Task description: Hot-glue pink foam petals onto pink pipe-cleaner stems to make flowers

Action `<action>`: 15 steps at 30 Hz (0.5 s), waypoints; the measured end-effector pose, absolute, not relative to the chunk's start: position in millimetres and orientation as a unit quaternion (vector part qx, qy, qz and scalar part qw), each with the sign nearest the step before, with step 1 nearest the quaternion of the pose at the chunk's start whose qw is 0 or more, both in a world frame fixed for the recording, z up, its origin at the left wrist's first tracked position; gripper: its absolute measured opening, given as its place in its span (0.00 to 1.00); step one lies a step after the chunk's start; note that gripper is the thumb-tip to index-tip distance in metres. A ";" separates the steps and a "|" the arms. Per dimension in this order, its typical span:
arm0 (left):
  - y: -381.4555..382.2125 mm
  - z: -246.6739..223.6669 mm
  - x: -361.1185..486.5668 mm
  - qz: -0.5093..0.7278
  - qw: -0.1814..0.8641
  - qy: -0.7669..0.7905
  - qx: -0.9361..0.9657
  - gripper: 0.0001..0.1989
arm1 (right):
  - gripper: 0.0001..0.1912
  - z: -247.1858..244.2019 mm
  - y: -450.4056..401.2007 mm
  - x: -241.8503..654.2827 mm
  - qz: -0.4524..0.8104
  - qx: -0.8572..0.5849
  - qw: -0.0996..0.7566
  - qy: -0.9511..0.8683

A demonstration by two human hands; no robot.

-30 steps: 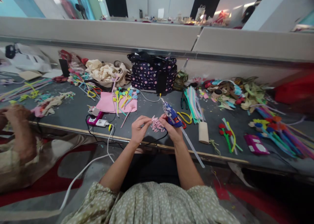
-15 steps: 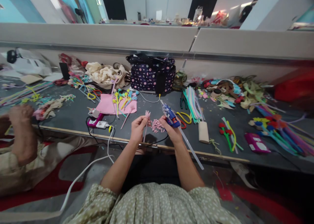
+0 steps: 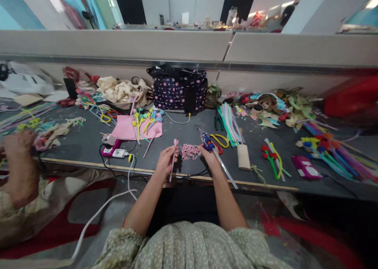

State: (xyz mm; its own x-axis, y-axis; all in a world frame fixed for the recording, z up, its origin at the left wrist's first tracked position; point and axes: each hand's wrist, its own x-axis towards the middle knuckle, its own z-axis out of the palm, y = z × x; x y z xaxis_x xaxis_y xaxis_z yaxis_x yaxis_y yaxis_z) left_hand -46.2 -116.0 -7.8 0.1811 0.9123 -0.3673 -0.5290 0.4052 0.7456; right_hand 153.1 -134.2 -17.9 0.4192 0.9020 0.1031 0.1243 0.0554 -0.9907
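Pinches the pink stem [image 3: 172, 169] between left fingers [image 3: 168, 150] at nine o'clock from the pink pieces [image 3: 189, 152] and lowers the glue gun [image 3: 209, 146], clamped in right fingers [image 3: 203, 148] at two o'clock, clear of the stem.

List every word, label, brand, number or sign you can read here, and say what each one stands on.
No text can be read in this view.
Purple box at the right: pale marks on top, too small to read.
Purple power block at the left: any print is too small to read.
Glue gun: no readable lettering on its mottled blue body.
White sheet in the background: too far and blurred to tell.
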 end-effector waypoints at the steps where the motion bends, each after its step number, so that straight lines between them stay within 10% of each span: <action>1: -116.2 -8.7 -46.1 0.494 0.726 0.415 0.236 0.19 | 0.14 -24.3 -132.5 156.6 0.324 -0.612 0.575 -0.435; 15: -118.4 -20.2 -45.3 0.517 0.679 0.452 0.260 0.18 | 0.10 -44.4 -124.6 163.6 0.232 -0.675 0.450 -0.537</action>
